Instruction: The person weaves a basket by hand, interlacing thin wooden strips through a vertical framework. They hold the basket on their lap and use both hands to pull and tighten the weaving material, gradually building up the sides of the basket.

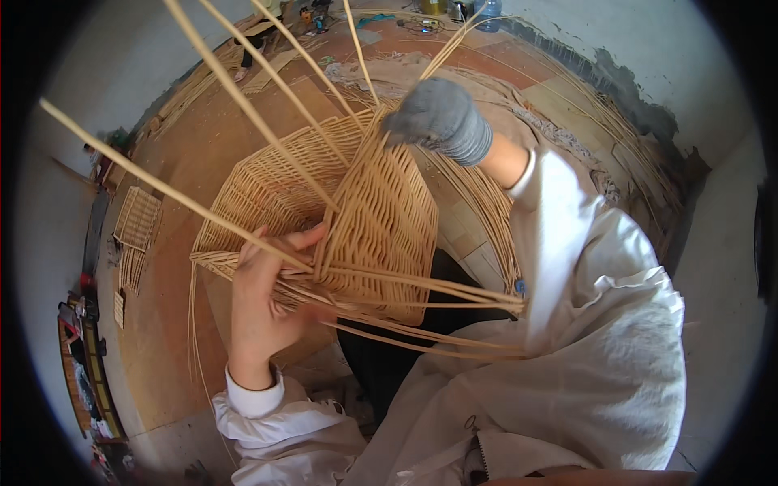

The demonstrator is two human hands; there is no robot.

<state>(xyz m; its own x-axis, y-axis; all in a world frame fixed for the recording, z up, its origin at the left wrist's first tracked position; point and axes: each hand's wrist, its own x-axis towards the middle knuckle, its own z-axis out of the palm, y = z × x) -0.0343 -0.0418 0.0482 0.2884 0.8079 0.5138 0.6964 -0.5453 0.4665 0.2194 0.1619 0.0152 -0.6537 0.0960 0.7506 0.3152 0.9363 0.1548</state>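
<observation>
An unfinished wicker basket [395, 219] with many sides lies tilted in front of me, its hollow turned left. Several long stakes [258, 121] stick out from its rim to the upper left. My bare left hand [263, 296] is closed around the near corner of the rim, with the thumb and fingers on the weave. At the far corner, my right hand [438, 117] wears a grey glove and is closed on wicker rods; the glove hides its fingertips. Loose rods [438, 285] run from the near corner right, toward my sleeve.
A bundle of long rods [493, 212] curves along the floor at the right. Woven panels [138, 219] lie at the left. Crumpled cloth [494, 101], a blue water bottle [489, 16] and another person [258, 36] are farther back.
</observation>
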